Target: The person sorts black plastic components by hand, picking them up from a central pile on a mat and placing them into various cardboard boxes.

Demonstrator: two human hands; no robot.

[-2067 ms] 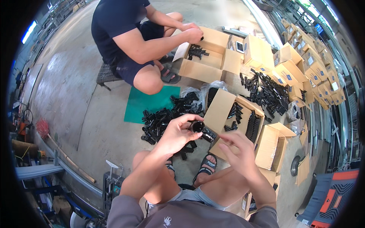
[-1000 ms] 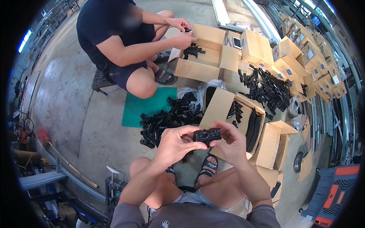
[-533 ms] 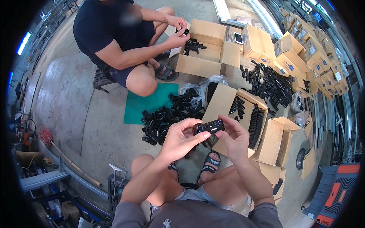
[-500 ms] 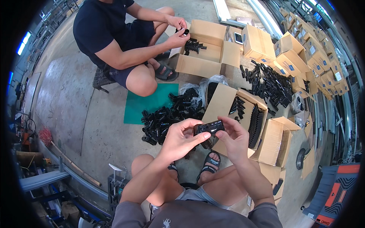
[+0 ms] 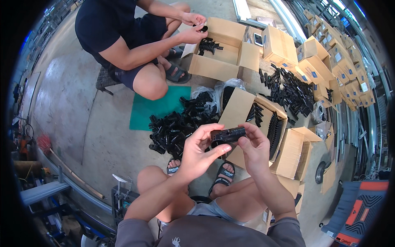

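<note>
A glossy black tube-shaped fitting [image 5: 228,136] is held up between my two hands, above my knees. My left hand [image 5: 199,150] grips its left end, thumb along the near side and fingers behind. At the other end, my right hand [image 5: 256,144] pinches it between thumb and fingertips. Beyond my left hand lies a heap of similar black fittings [image 5: 170,131], partly on a green mat [image 5: 141,111]. Behind my right hand stands an open cardboard box [image 5: 235,108] with black fittings lined up in rows inside.
A co-worker [image 5: 98,29] sits at the far left, handling a small black piece beside another open box [image 5: 214,70]. More black fittings [image 5: 292,92] lie on the floor at the right, near stacked cartons [image 5: 343,66]. An orange-and-grey case [image 5: 356,214] stands at the lower right.
The fitting has been turned slightly in my hands, so a different side with a hole or notch faces up. Both hands keep hold of it. My view has shifted a little.
</note>
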